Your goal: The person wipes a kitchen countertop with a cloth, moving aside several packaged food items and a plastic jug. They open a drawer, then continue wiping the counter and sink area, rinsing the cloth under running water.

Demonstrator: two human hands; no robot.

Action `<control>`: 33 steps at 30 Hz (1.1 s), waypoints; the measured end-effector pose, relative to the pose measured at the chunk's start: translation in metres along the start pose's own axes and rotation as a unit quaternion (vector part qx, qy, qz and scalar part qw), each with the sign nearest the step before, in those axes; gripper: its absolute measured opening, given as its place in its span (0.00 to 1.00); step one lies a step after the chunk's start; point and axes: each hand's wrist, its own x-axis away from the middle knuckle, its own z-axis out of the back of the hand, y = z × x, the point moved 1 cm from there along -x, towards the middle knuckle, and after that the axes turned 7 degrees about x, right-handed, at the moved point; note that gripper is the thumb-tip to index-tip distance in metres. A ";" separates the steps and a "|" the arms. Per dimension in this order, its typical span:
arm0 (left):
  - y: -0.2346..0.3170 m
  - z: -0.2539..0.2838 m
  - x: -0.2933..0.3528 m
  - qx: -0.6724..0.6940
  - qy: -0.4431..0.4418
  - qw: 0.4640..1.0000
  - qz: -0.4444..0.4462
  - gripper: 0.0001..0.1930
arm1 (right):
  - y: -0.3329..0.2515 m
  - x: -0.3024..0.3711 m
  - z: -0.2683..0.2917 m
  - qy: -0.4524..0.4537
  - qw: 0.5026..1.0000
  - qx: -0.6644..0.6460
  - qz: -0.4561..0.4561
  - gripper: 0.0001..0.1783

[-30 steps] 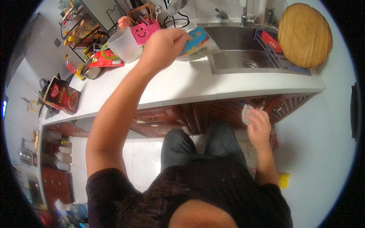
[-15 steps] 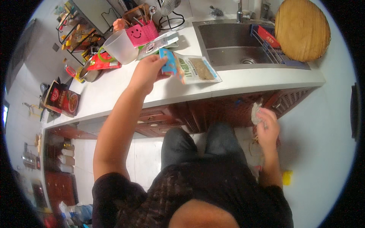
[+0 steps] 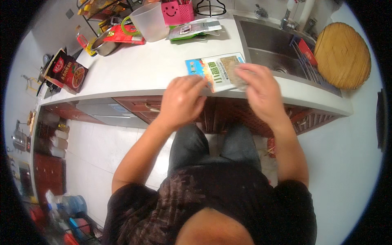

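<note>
A flat seasoning packet (image 3: 217, 76), white with a blue end and a window showing brown-green contents, lies on the white countertop near its front edge. Over the packet's near left corner is my left hand (image 3: 182, 99), fingers bent and thumb apart from them, with nothing visible in its grasp. My right hand (image 3: 263, 90) is closed on a crumpled greyish cloth (image 3: 240, 77), held over the packet's windowed end. Whether the cloth presses on the packet is hard to see; the hand is slightly blurred.
The metal sink (image 3: 267, 47) is behind on the right, beside a round wooden board (image 3: 342, 56). Further back are a silver-grey pouch (image 3: 196, 28), a clear plastic jug (image 3: 150, 22), a pink basket (image 3: 185, 13) and a metal bowl (image 3: 105, 44). A dark red pouch (image 3: 67, 71) stands left.
My left hand has let the packet down flat on the counter and drawn back toward me. My right hand has risen from beside the cabinet to the packet, still holding the cloth.
</note>
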 end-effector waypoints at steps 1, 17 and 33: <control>0.001 -0.008 0.003 0.006 -0.005 1.000 0.003 0.22 | -0.007 -0.009 -0.011 -0.018 0.999 0.024 0.038 0.24; -0.006 -0.049 0.014 -0.079 0.100 0.992 -0.022 0.21 | 0.068 0.054 0.022 -0.064 0.970 0.234 0.002 0.22; -0.011 -0.060 0.030 -0.093 0.126 0.987 -0.030 0.25 | 0.027 0.030 -0.025 -0.035 0.993 0.106 0.035 0.18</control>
